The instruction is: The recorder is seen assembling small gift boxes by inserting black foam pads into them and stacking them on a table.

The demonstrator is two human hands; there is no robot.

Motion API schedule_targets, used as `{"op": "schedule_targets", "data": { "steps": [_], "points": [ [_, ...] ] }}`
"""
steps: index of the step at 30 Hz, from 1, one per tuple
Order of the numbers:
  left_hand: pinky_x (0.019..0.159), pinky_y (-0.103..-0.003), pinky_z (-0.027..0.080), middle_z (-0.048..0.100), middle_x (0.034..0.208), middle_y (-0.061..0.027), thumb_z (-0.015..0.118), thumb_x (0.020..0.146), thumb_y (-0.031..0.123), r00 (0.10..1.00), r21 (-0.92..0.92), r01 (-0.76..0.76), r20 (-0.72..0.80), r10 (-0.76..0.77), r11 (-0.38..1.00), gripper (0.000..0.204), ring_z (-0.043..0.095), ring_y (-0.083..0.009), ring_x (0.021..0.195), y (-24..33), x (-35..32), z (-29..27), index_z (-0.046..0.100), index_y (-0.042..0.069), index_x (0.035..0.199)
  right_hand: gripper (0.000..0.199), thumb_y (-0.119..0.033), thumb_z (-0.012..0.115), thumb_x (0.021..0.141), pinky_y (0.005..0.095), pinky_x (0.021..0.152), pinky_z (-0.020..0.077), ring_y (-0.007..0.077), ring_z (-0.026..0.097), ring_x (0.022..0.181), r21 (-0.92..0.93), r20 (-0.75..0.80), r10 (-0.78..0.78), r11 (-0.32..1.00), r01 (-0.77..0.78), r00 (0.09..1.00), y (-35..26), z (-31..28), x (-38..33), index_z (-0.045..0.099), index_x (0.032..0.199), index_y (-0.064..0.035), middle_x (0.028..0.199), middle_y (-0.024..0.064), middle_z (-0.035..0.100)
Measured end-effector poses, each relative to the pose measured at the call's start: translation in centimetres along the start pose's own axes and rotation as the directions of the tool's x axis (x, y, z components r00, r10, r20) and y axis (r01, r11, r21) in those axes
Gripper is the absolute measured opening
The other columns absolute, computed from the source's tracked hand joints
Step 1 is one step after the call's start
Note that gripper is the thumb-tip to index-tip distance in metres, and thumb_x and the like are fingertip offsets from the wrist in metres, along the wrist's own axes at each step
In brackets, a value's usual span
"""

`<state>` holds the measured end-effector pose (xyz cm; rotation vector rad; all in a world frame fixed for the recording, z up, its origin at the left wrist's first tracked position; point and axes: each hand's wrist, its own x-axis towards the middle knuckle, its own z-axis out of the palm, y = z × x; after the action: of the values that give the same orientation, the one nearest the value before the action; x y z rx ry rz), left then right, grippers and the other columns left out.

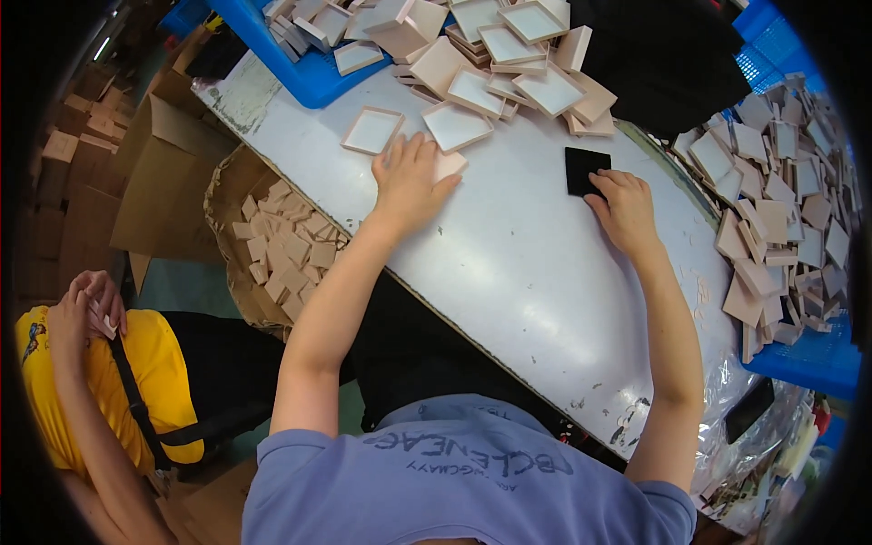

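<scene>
Worn white tabletop (527, 263), scuffed at its near edge, set in a workroom crowded with brown cardboard cartons (168, 177); one open carton below the table edge holds pale pink box parts (282, 250). Blue plastic trays (313, 77) beyond the fingertips carry heaps of shallow pink square box trays (509, 64).

Left hand (409, 182): flat, fingers spread, pressing a small pink square lid (450, 165) that shows just past the fingertips.

Right hand (627, 211): fingers curled together, tips touching the near edge of a flat black square foam pad (583, 168). The pad lies flat on the table, its sides about equal, corners turned slightly askew to the table edge.

A second person in a yellow shirt (150, 372) sits to the left.
</scene>
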<state>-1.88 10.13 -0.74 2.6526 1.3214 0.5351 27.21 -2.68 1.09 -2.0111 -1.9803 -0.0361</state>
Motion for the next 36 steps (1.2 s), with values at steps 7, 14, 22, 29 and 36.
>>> {"op": "schedule_targets", "data": {
  "steps": [7,14,22,29,36],
  "points": [
    [0.095,-0.041,0.035,0.045,0.121,-0.0156,0.075,0.063,0.026,0.981,-0.234,-0.030,0.177,0.073,0.972,0.072,0.044,-0.0305,0.114,4.3,-1.8,-3.1,0.043,0.005,0.124,0.011,-0.013,0.060,0.083,0.0374,0.069,0.0485,0.0290,0.062,0.076,0.142,-0.174,0.095,0.987,-0.070,0.980,0.9,0.6,0.6,0.067,0.087,-0.0047,0.085,0.0120,0.065],
    [0.091,-0.039,0.039,0.036,0.120,-0.0180,0.078,0.057,0.015,0.975,-0.708,-0.174,-0.025,0.222,0.684,0.090,0.039,-0.0301,0.110,8.3,-7.0,-0.2,0.029,0.003,0.132,0.016,0.002,0.063,0.071,0.0349,0.060,0.0448,0.0244,0.058,0.068,0.122,-0.595,-0.188,0.940,0.320,0.781,-4.1,-1.9,-3.4,0.065,0.086,-0.0037,0.078,0.0092,0.063],
    [0.095,-0.044,0.030,0.044,0.116,-0.0179,0.079,0.058,0.027,0.939,-0.473,-0.261,0.078,0.335,0.841,0.106,0.042,-0.0325,0.110,9.4,-7.4,0.6,0.018,-0.002,0.140,0.025,-0.011,0.063,0.061,0.0308,0.057,0.0405,0.0175,0.050,0.064,0.244,-0.136,-0.597,0.753,0.611,0.791,-7.6,-0.3,-7.5,0.064,0.085,-0.0043,0.079,0.0022,0.056],
    [0.096,-0.044,0.027,0.040,0.117,-0.0170,0.069,0.071,0.036,0.843,-0.178,-0.461,0.217,0.491,0.870,0.076,0.036,-0.0325,0.112,10.2,-7.7,-1.3,0.037,0.020,0.139,0.032,-0.011,0.068,0.071,0.0387,0.084,0.0458,0.0269,0.059,0.096,0.468,-0.054,-0.392,0.802,0.370,0.918,-5.4,-1.8,-8.5,0.063,0.102,-0.0064,0.103,0.0092,0.062],
    [0.092,-0.041,0.030,0.040,0.117,-0.0181,0.065,0.073,0.038,0.819,-0.167,-0.447,0.318,0.477,0.879,0.067,0.038,-0.0319,0.108,11.1,-6.9,-0.6,0.044,0.022,0.135,0.069,-0.030,0.076,0.063,0.0452,0.092,0.0401,0.0349,0.049,0.112,-0.631,-0.196,0.693,0.452,-0.630,0.694,12.8,-12.1,-13.9,0.048,0.123,-0.0115,0.117,0.0190,0.055]
  ]
}}
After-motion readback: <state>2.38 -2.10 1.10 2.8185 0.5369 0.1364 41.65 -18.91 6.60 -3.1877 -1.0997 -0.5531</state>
